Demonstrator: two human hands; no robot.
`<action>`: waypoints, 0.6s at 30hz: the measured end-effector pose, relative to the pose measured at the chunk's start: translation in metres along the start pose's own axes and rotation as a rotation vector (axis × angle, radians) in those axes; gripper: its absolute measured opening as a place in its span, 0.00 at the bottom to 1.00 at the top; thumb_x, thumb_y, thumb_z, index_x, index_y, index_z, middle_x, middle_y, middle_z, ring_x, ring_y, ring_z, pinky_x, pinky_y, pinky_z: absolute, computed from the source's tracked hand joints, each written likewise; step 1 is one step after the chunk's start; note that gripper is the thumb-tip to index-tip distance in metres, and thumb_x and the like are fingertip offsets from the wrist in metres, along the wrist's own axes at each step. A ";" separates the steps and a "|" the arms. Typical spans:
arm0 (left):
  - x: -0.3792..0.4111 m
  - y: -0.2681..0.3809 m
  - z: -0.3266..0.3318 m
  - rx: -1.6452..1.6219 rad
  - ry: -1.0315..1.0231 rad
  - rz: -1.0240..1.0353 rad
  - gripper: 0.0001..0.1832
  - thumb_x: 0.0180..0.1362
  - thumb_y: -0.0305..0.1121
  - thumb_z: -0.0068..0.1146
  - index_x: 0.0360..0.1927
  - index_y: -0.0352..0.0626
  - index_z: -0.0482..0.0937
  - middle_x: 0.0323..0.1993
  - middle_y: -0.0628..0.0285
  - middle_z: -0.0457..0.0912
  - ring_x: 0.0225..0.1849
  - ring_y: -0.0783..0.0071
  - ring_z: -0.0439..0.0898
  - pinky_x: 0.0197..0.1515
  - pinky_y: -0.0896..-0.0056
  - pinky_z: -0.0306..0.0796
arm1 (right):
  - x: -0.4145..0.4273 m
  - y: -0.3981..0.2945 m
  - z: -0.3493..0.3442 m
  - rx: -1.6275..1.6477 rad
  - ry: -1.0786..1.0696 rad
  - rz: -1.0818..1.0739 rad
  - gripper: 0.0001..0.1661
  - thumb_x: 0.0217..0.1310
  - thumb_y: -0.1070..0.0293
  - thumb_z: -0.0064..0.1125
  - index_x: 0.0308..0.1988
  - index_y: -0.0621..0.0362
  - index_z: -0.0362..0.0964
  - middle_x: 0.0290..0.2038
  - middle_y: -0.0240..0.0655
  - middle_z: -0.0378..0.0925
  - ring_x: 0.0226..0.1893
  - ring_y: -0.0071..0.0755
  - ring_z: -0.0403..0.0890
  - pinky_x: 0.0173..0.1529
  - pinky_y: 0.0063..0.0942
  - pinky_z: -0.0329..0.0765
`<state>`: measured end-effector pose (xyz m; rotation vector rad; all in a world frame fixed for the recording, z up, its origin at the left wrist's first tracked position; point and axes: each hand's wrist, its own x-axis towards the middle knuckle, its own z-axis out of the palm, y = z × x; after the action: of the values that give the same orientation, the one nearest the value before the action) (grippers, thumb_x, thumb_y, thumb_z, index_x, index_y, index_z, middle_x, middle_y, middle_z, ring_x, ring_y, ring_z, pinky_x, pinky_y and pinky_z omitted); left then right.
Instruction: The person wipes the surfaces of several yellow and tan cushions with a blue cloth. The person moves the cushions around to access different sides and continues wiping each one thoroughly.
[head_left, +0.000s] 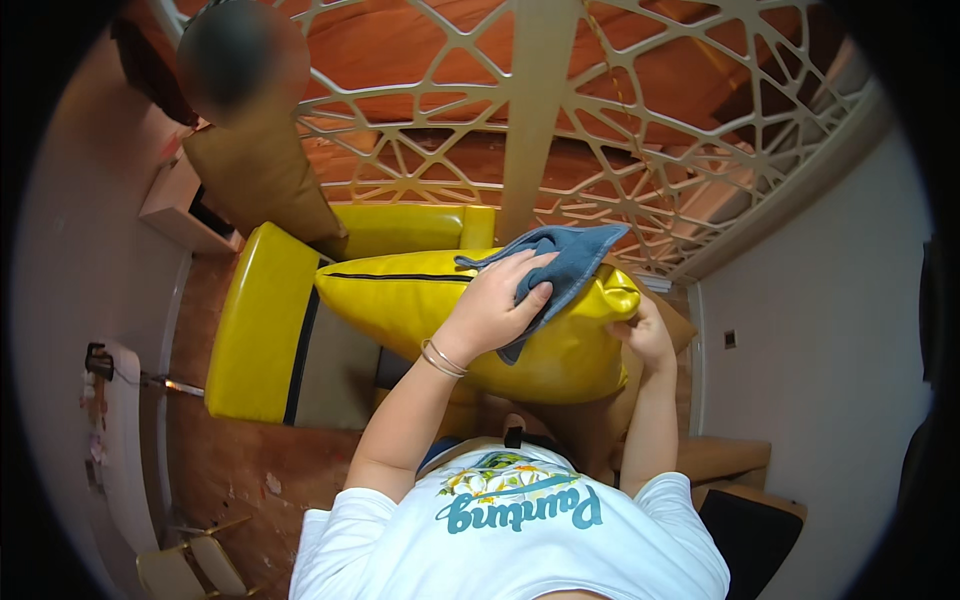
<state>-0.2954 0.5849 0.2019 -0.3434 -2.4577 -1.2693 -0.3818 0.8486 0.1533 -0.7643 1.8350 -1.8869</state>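
Observation:
A large yellow leather-like cushion with a black zipper along its edge is held up before me, above a yellow sofa. My left hand presses a blue-grey cloth against the cushion's upper side, with part of the cloth between thumb and fingers. At the cushion's right end, my right hand grips a bunched corner; some of its fingers are hidden behind the material.
Behind the sofa stands a white lattice partition. A brown cushion leans at the sofa's back left. White walls flank both sides. A chair stands at lower left, and a brown seat at right.

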 end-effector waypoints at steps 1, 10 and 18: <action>-0.003 -0.004 0.011 0.054 -0.007 0.002 0.26 0.65 0.48 0.54 0.61 0.43 0.76 0.58 0.35 0.74 0.61 0.38 0.72 0.65 0.49 0.64 | -0.008 -0.012 0.009 -0.069 0.078 -0.100 0.33 0.54 0.71 0.69 0.60 0.64 0.69 0.56 0.38 0.76 0.59 0.34 0.74 0.65 0.31 0.67; -0.023 -0.012 0.011 0.324 -0.038 0.055 0.26 0.58 0.37 0.62 0.60 0.41 0.75 0.57 0.38 0.76 0.59 0.41 0.74 0.64 0.49 0.66 | 0.007 -0.047 0.081 -0.915 0.580 -0.494 0.23 0.56 0.66 0.65 0.51 0.61 0.76 0.53 0.46 0.75 0.52 0.52 0.76 0.58 0.42 0.72; -0.098 -0.121 -0.040 0.879 0.375 -0.476 0.22 0.64 0.44 0.52 0.55 0.39 0.78 0.53 0.44 0.79 0.59 0.46 0.74 0.59 0.49 0.69 | 0.005 -0.036 0.103 -0.856 0.617 -0.548 0.14 0.54 0.73 0.63 0.44 0.60 0.78 0.46 0.42 0.76 0.49 0.50 0.76 0.55 0.42 0.73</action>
<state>-0.2426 0.4779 0.0937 0.6682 -2.5274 -0.2280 -0.3177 0.7675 0.1883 -1.1099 3.1855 -1.6877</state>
